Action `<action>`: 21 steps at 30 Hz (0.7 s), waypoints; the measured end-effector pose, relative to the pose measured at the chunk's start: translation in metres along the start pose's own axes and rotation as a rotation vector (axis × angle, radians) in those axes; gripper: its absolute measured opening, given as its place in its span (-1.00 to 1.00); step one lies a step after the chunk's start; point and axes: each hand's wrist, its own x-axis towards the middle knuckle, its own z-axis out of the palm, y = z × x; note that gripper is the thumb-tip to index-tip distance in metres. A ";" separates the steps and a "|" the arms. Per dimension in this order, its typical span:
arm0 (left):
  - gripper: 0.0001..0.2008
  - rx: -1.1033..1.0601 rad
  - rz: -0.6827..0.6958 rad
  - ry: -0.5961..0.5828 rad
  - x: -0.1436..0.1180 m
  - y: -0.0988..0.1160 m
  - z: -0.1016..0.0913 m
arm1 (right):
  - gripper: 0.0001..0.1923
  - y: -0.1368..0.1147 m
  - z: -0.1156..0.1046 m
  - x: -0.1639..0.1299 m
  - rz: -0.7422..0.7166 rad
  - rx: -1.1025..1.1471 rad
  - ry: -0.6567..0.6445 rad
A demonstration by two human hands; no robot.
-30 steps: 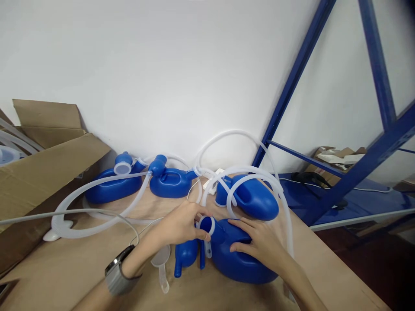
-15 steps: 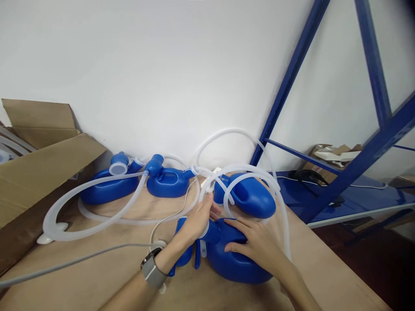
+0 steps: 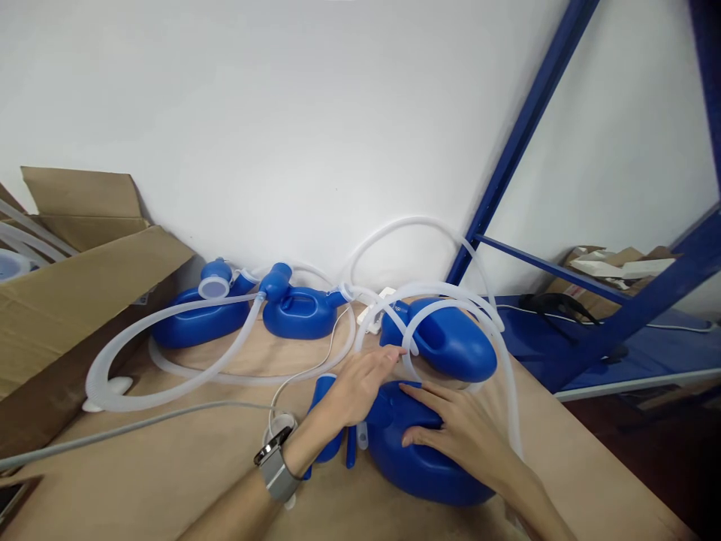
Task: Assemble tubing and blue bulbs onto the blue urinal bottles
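Observation:
A blue plastic bottle (image 3: 420, 466) lies on its side on the wooden table (image 3: 169, 473) in front of me. My right hand (image 3: 459, 432) rests flat on its top, fingers spread. My left hand (image 3: 360, 387), with a watch on the wrist, reaches over the bottle's neck, its fingertips at a loop of clear white tubing (image 3: 451, 297) around a second blue bottle (image 3: 451, 342) just behind. A loose blue spout piece (image 3: 325, 421) lies under my left hand, partly hidden.
Two more blue bottles (image 3: 197, 319) (image 3: 298, 315) lie at the back by the wall, with tubing (image 3: 146, 361) looping across the table. An open cardboard box (image 3: 67, 285) stands at left. A blue metal rack (image 3: 619, 300) rises at right. A grey cable (image 3: 140, 424) crosses the table.
My left hand has left the near bottle's opening and stretched forward and right to the tubing. My right hand has stayed on the bottle.

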 end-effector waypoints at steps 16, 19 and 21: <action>-0.14 -0.353 0.112 -0.204 -0.004 -0.012 -0.011 | -0.34 -0.002 -0.007 0.005 0.028 0.092 0.002; -0.23 -0.280 0.087 -0.029 -0.007 -0.016 -0.010 | -0.39 -0.007 -0.012 0.007 0.070 0.119 -0.016; -0.41 -0.098 0.092 0.050 -0.012 -0.020 -0.016 | -0.40 -0.010 -0.014 0.007 0.102 0.123 -0.023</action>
